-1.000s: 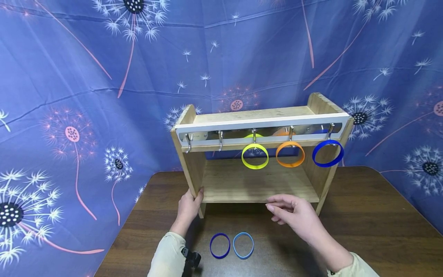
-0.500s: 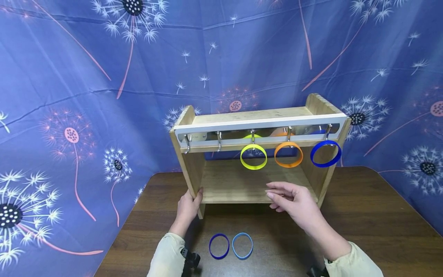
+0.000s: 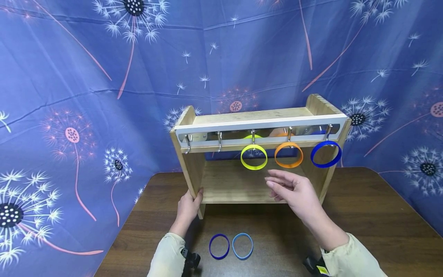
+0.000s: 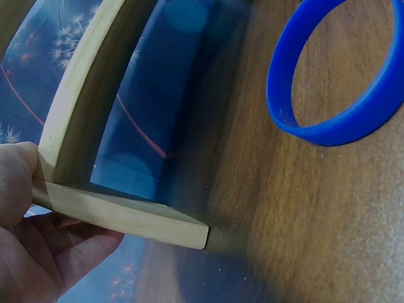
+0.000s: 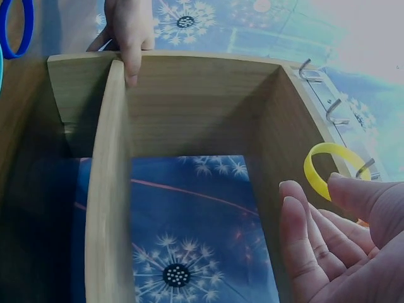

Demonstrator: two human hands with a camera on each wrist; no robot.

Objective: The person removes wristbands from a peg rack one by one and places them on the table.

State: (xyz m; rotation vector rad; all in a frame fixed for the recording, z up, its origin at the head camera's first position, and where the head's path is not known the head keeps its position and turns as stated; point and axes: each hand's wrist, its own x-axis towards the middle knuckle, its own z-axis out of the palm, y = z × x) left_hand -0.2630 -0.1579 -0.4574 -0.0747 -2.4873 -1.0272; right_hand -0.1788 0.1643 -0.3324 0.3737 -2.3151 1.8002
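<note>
My left hand [image 3: 187,207] grips the lower left side of a wooden shelf [image 3: 238,198], its thumb over the front edge and its fingers behind the side panel. My right hand [image 3: 294,190] is held in front of the lower board with fingers loosely bent and nothing between them. Just above it, a yellow wristband [image 3: 254,166], an orange wristband [image 3: 289,164] and a blue wristband [image 3: 326,165] hang from metal hooks on the shelf's front rail. In the right wrist view the yellow wristband [image 5: 314,173] shows beyond the thumb.
Two bare hooks [image 3: 219,141] are at the rail's left end. On the brown table [image 3: 373,215] in front of the shelf lie a dark blue wristband [image 3: 210,250] and a light blue wristband [image 3: 233,249]. A patterned blue cloth [image 3: 155,115] hangs behind.
My right hand has risen from the lower board's front edge toward the hanging wristbands. My left hand keeps its grip on the shelf, and the wristbands hang as before.
</note>
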